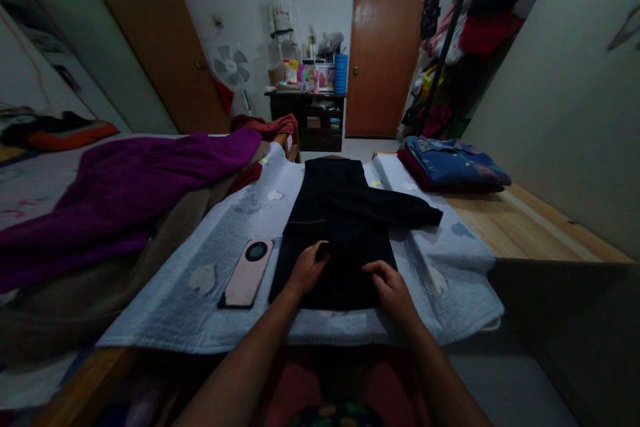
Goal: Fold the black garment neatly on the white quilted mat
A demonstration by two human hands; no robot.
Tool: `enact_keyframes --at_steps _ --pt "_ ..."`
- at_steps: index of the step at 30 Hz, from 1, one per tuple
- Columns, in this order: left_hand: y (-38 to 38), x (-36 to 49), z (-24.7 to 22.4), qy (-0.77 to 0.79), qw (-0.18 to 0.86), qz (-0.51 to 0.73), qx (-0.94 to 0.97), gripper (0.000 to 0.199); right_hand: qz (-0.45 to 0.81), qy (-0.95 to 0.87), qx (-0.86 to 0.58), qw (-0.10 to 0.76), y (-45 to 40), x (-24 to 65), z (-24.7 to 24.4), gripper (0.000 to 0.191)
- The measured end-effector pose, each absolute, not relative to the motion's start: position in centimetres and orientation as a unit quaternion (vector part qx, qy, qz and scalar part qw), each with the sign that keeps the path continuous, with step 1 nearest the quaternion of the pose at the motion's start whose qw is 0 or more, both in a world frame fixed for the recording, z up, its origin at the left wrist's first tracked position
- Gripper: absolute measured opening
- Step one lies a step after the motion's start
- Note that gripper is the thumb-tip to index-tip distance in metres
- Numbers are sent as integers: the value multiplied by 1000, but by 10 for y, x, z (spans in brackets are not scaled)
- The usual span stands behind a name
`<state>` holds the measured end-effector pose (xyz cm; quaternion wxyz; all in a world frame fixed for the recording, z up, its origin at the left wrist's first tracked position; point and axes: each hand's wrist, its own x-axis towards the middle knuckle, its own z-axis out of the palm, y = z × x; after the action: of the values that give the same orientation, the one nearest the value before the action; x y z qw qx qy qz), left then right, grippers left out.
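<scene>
1. While left hand (307, 270) pinches black garment (345, 197), can't tell grip of right hand (393, 285).
2. It's spread on pale quilt (177, 303), phone (246, 280) left.
3. Folded clothes (453, 163) right; fan (233, 68) far left, cabinet (320, 141) far.

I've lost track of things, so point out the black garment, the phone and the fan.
Black garment (343, 213), head view: cloth near its middle.
Phone (249, 279), head view: its pink back.
Fan (232, 66), head view: its hub.

No legible text; blurred red marks (23, 210) on white sheet (30, 177)
</scene>
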<state>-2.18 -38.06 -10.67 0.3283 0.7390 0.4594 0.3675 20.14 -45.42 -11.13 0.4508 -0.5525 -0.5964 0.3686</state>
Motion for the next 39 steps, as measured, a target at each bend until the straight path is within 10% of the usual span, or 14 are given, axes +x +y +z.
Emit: enact_keyframes --at_steps 19,29,39 --pt "-387 -17 -113 463 211 298 807 39 218 -640 -627 387 -469 218 -101 23" --pt "-431 -16 -107 434 235 271 826 70 119 -751 -566 318 -458 201 -91 69" --pt "-432 -83 -93 528 232 271 770 43 151 -765 -586 222 -453 194 -87 23"
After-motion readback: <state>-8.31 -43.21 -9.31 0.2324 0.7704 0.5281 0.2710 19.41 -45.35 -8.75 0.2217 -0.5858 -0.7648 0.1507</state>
